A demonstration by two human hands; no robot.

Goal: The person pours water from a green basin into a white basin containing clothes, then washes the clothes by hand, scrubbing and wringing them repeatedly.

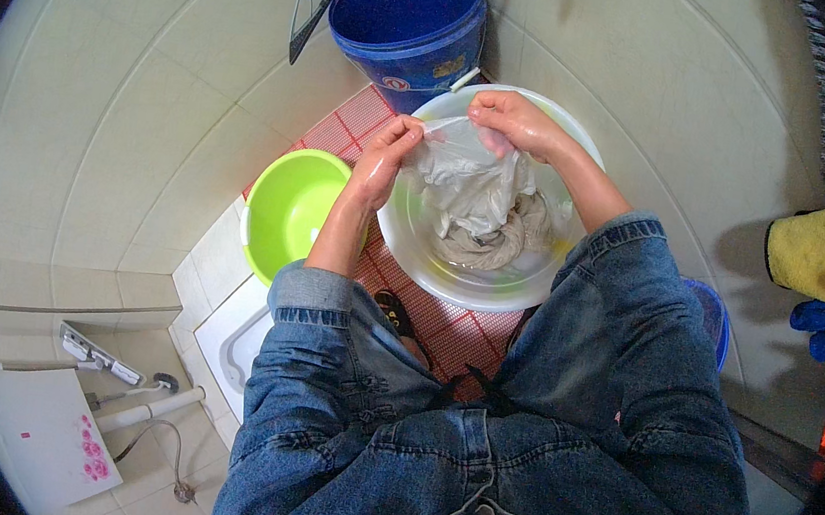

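Note:
Both hands stretch the upper edge of a wet white cloth [474, 177] above a large white plastic basin [447, 287]. My left hand [385, 157] pinches its left corner between thumb and fingers. Higher up and to the right, my right hand [521, 124] grips the same edge; some of its fingers show through the thin, wet fabric. The cloth hangs down in crumpled folds into the basin. Beneath its lower end lies a twisted beige-grey cloth [485, 250], with a little water around it on the basin floor.
A bright green basin [297, 208] stands left of the white one, beside a white squat toilet [234, 344]. Behind is a tall blue bucket [413, 39] against the tiled wall. A red mat [450, 329] covers the floor. Yellow [816, 251] and blue cloths [824, 327] hang at right.

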